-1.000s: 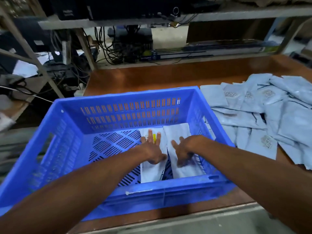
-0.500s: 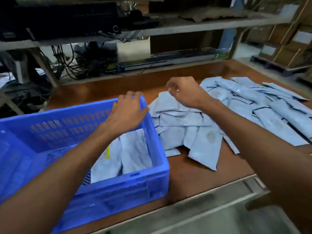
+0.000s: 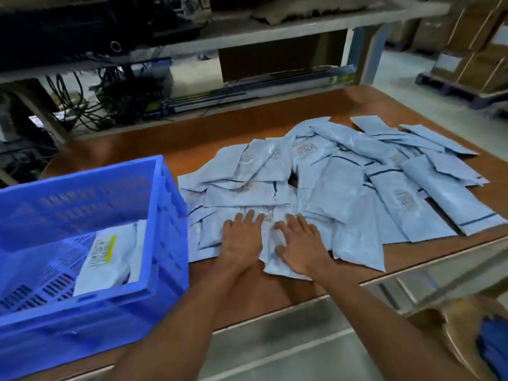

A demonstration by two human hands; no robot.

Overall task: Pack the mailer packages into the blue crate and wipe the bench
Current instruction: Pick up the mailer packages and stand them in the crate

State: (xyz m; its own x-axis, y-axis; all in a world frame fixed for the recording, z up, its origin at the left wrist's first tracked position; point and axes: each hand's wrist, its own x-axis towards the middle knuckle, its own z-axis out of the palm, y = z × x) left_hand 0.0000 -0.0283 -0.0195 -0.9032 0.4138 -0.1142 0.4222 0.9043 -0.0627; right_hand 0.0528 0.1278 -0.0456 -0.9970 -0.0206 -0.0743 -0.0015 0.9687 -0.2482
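Note:
A blue slatted crate [image 3: 165, 232] stands on the brown bench [image 3: 275, 292] at the left. Two pale mailers [image 3: 110, 259] lie flat inside it, one showing a label with a yellow stripe. A wide pile of several light blue mailer packages [image 3: 343, 188] covers the bench to the right of the crate. My left hand [image 3: 242, 240] rests flat, fingers straight, on the near mailers of the pile. My right hand [image 3: 299, 246] lies beside it, fingers spread on a crumpled mailer [image 3: 275, 268] at the pile's front edge.
A shelf frame [image 3: 275, 28] with cables and dark equipment [image 3: 118, 100] runs behind the bench. Cardboard boxes [image 3: 472, 50] stand on a pallet at the far right. The bench's front edge [image 3: 302, 301] has a pale rim. A blue thing [image 3: 492, 347] shows at the bottom right.
Both hands left the crate, swung right and came down on the near mailers of the pile. The view turned right, so the crate now sits at the left.

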